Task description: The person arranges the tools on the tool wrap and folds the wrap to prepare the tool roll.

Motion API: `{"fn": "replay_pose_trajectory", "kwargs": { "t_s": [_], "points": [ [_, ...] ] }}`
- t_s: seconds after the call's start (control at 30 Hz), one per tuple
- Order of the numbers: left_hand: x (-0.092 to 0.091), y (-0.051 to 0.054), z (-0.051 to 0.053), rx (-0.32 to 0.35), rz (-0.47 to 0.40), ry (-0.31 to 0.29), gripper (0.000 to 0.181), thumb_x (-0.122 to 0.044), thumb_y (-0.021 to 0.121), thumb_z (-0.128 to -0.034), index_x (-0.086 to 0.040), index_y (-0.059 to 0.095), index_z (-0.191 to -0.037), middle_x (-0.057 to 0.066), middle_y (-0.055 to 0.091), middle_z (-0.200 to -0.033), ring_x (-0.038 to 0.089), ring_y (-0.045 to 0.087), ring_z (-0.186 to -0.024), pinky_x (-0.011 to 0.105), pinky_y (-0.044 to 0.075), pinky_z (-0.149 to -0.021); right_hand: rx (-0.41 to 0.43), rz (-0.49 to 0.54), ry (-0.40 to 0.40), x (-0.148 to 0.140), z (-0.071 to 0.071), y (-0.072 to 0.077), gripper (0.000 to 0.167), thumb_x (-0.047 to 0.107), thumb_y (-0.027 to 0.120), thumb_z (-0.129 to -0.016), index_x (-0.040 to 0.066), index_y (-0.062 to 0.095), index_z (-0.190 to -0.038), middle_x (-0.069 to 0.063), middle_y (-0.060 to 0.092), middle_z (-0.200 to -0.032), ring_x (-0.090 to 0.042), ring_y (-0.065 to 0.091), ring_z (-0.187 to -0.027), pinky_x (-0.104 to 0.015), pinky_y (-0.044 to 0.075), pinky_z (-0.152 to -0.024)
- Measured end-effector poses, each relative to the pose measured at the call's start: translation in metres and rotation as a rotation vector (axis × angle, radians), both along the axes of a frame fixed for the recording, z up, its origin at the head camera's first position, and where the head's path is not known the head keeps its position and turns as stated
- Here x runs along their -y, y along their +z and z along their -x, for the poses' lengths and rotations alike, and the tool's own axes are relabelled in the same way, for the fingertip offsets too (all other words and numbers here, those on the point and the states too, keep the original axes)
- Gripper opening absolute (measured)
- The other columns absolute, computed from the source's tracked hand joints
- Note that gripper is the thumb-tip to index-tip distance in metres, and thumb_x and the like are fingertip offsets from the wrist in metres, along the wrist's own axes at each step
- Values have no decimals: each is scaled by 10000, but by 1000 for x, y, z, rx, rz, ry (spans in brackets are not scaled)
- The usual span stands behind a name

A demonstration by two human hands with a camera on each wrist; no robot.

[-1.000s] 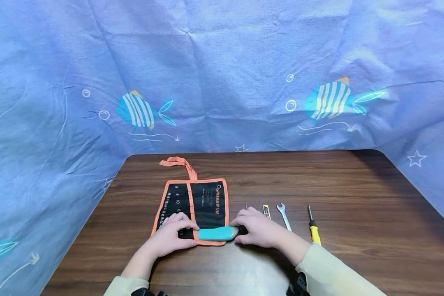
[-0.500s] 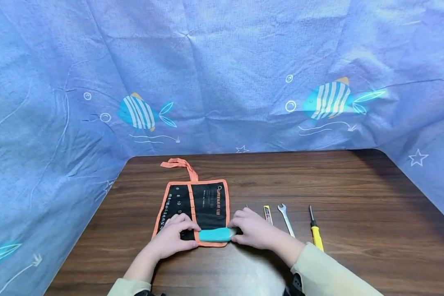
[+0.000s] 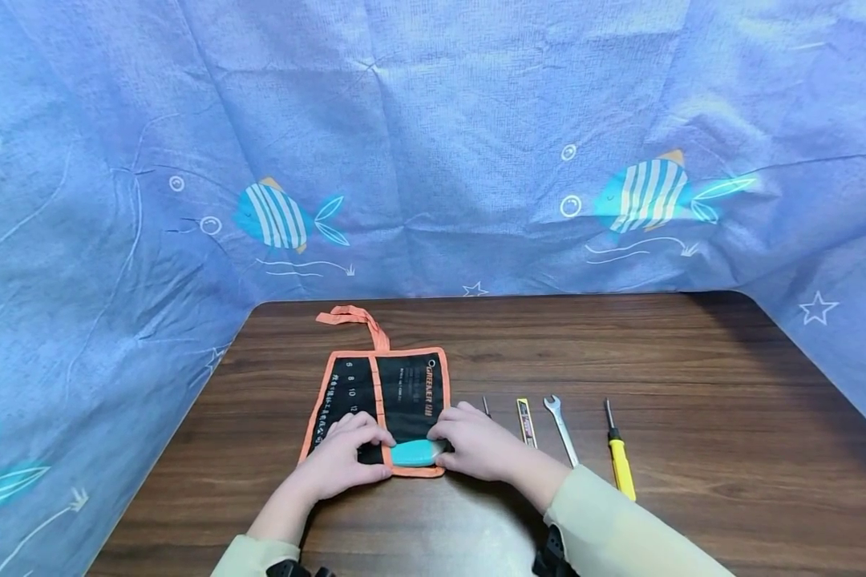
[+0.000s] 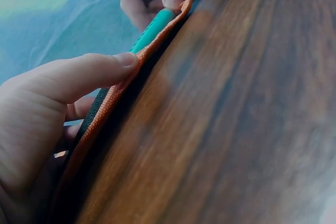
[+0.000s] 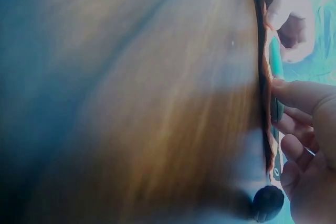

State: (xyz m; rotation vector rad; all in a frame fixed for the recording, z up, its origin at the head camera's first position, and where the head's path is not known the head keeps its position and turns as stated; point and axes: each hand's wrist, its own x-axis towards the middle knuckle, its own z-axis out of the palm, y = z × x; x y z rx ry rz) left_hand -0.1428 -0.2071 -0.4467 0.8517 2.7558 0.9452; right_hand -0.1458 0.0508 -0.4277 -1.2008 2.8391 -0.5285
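Note:
In the head view a black tool pouch (image 3: 407, 393) with orange edging lies flat on the table. A tool with a teal handle (image 3: 413, 453) lies across its lower edge, its left end under the orange band of a pocket. My right hand (image 3: 472, 442) pinches the handle's dark right end. My left hand (image 3: 342, 455) grips the pouch at the pocket's mouth; in the left wrist view its thumb (image 4: 107, 72) presses the orange edging (image 4: 118, 87) beside the teal handle. Thumb and fingertips meet the handle (image 5: 277, 100) in the right wrist view. The inserted end is hidden.
Right of the pouch lie a thin metal shaft (image 3: 487, 405) partly behind my right hand, a narrow yellow-labelled item (image 3: 526, 423), an open-end wrench (image 3: 560, 429) and a yellow screwdriver (image 3: 620, 457). An orange tie (image 3: 361, 318) trails from the pouch's top. A fish-print cloth (image 3: 433, 160) hangs behind.
My right hand has moved left with the tool, and less of the teal handle shows outside the pocket. The left hand keeps its grip on the pouch.

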Motion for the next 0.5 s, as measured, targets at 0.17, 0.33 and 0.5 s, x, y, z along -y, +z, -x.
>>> {"fn": "replay_pose_trajectory", "kwargs": {
  "t_s": [0.17, 0.33, 0.5],
  "points": [
    [-2, 1, -1, -7, 19, -10, 244, -426, 731, -775, -356, 629, -985, -175, 465, -913, 78, 408, -891, 395, 333, -800, 47, 0, -5, 8, 1, 0, 250, 257, 682, -834, 109, 697, -1036, 48, 581, -942, -116, 465, -835, -266, 389, -778],
    [-3, 2, 0, -26, 44, -19, 254, -467, 712, -781, -346, 619, -984, -184, 458, -914, 67, 406, -882, 383, 343, -799, 53, 14, -12, 14, 0, 0, 247, 242, 689, -828, 106, 694, -1034, 49, 572, -941, -124, 479, -873, -266, 399, -800],
    [-3, 2, 1, -28, 49, -17, 257, -472, 714, -779, -341, 612, -976, -185, 454, -911, 69, 403, -876, 378, 350, -795, 52, 22, -25, 21, -1, -1, 238, 231, 686, -839, 111, 693, -1044, 52, 570, -955, -119, 481, -887, -255, 408, -799]
  ]
}}
